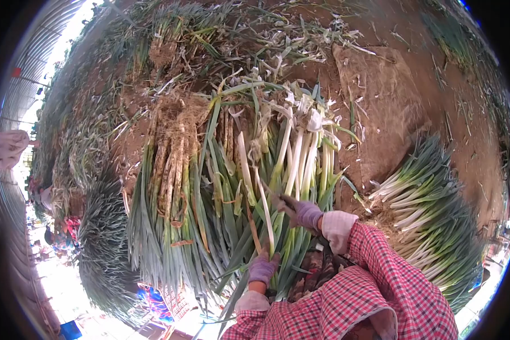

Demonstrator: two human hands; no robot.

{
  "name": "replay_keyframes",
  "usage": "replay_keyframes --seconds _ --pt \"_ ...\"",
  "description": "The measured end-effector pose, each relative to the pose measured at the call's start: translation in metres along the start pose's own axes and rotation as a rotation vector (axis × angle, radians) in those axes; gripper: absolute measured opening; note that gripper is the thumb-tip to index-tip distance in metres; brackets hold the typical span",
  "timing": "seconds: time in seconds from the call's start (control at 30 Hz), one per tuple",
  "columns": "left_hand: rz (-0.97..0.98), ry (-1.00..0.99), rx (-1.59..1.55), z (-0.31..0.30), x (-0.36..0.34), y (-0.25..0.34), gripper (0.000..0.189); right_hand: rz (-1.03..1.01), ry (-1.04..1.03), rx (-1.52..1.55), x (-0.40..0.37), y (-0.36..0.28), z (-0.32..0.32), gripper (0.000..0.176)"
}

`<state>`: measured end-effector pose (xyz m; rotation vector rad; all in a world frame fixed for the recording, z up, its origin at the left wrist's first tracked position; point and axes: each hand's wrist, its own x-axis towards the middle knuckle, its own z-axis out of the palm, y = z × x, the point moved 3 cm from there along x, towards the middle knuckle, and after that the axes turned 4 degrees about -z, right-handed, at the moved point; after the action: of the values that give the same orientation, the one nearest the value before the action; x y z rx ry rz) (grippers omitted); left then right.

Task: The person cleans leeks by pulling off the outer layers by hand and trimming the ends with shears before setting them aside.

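Note:
My left hand [263, 267], in a purple glove, is closed around the lower green part of a long green onion [266, 218]. Its white stalk slants up and away from the hand, with the root end uppermost. My right hand [301, 213], also gloved, is beside that stalk, fingers bent and pointing left; what they hold, if anything, is hard to make out. Several white-stalked green onions [301, 161] lie just beyond my hands. A bundle of unpeeled green onions [169, 164] with brown, rooty ends lies to the left.
A large heap of clean green onions [436, 226] lies on the right, roots inward. Another dark green heap [105, 243] is at the left. Peeled leaf scraps [277, 42] litter the soil ahead, near a flattened brown sack [377, 96].

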<state>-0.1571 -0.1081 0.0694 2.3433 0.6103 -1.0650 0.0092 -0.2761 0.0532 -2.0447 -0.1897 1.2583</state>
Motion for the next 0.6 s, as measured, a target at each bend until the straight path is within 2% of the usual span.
replay_keyframes --seconds 0.03,0.1,0.13,0.17,0.23,0.27,0.33,0.37,0.43,0.47,0.5,0.57,0.6 --pt "-0.064 -0.031 0.031 -0.005 -0.011 0.005 0.069 -0.005 0.0 -0.008 0.002 0.009 0.007 0.103" --pt "-0.134 -0.052 0.052 -0.005 -0.02 0.005 0.068 -0.153 0.099 0.055 0.017 0.039 0.017 0.104" --pt "-0.122 -0.081 0.122 0.0 -0.025 0.003 0.068 -0.041 0.093 0.35 0.023 0.045 0.011 0.103" --pt "-0.111 -0.113 0.192 0.005 -0.03 0.002 0.068 -0.23 0.246 0.486 0.021 0.043 0.007 0.1" --pt "-0.135 -0.147 0.169 0.01 -0.045 0.005 0.068 -0.126 0.168 0.251 0.017 0.039 0.004 0.099" --pt "-0.15 -0.178 0.159 0.011 -0.05 0.008 0.067 -0.131 0.166 0.242 0.018 0.045 0.014 0.099" --pt "-0.155 -0.166 0.147 0.018 -0.056 0.006 0.068 -0.163 -0.05 -0.186 0.012 0.046 0.041 0.1" --pt "-0.159 -0.164 0.147 0.023 -0.06 0.004 0.068 -0.166 -0.052 -0.196 0.011 0.045 0.032 0.1" --pt "-0.146 -0.135 0.107 0.034 -0.063 0.0 0.069 -0.081 0.192 0.07 0.009 0.048 -0.001 0.099" --pt "-0.134 -0.111 0.082 0.037 -0.064 -0.001 0.071 -0.244 0.406 0.372 0.068 0.114 0.016 0.099" --pt "-0.139 -0.11 0.072 0.035 -0.068 0.001 0.071 -0.247 0.398 0.365 0.052 0.097 0.011 0.099" --pt "-0.157 -0.135 0.087 0.026 -0.076 0.012 0.072 -0.057 -0.007 -0.193 0.001 0.033 0.002 0.095" --pt "-0.156 -0.122 0.078 0.025 -0.075 0.014 0.072 -0.136 -0.141 -0.31 -0.008 0.029 0.019 0.088"
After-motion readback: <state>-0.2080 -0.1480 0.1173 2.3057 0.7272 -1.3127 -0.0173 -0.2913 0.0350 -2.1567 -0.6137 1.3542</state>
